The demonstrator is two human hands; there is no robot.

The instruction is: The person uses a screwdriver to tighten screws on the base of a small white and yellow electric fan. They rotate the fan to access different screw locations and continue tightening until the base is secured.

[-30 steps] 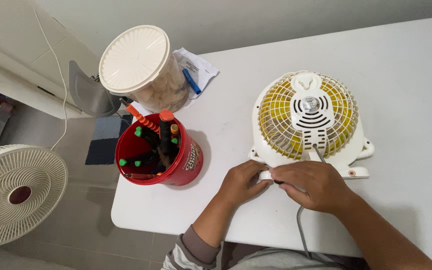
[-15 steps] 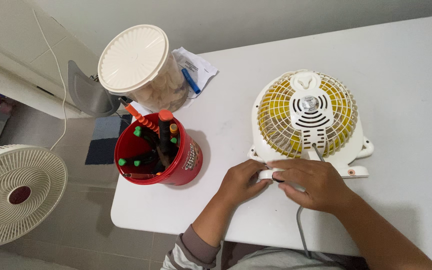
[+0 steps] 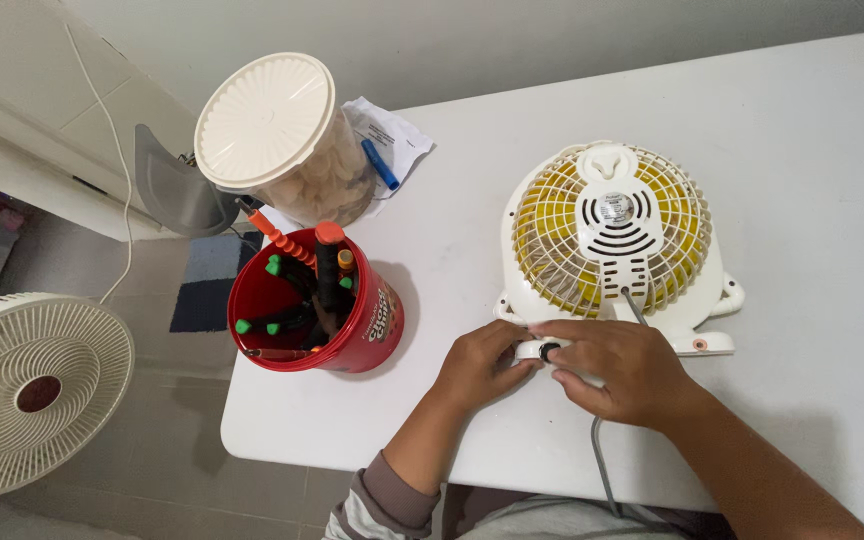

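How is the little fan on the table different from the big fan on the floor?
The table fan lies flat on its face, back side up, with yellow blades showing through its grille; the floor fan shows a dark red hub at its centre. The table fan looks smaller. Both hands, left and right, touch the table fan's base; nobody touches the floor fan. Both have round, cream-white grilles.

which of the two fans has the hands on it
The small white table fan with yellow blades, lying grille-up on the table. The left hand and right hand meet at its base; the larger white fan sits untouched on the floor.
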